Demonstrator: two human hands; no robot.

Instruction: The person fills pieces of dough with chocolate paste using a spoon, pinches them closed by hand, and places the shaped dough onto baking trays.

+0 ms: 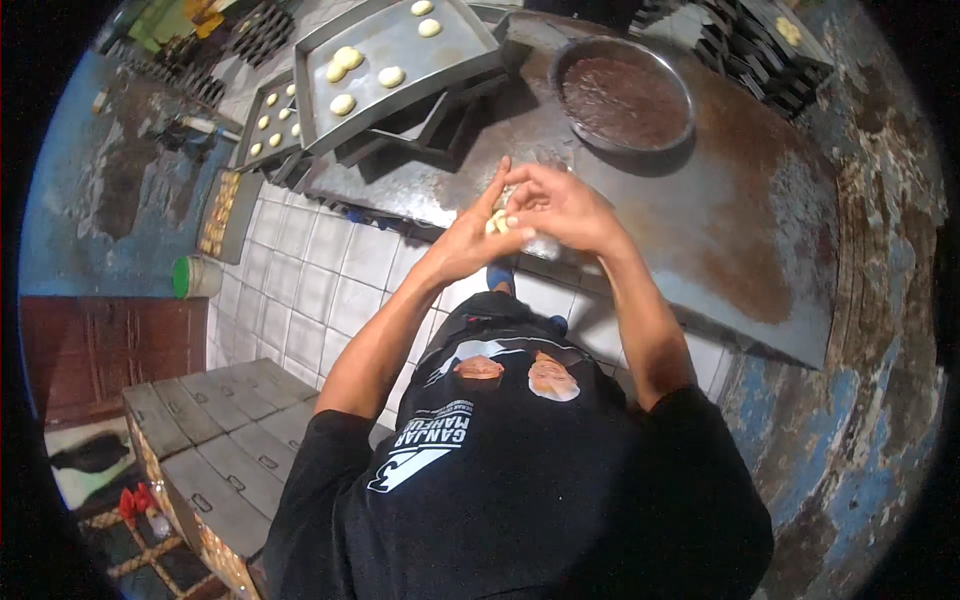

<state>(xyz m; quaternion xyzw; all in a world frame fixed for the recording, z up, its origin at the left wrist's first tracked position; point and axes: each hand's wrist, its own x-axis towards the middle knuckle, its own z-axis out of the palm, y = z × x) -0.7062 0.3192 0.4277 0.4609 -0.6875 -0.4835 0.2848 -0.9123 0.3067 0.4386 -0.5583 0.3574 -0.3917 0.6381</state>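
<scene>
Frame centre: holding pale dough (497, 222) in left hand (463, 243), against curled right hand (572, 212), unclear if gripping; probably best pressed lightly.

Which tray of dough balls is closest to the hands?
The large metal tray, beyond the left hand; others, like the smaller-looking one on its left, lie farther away.
</scene>
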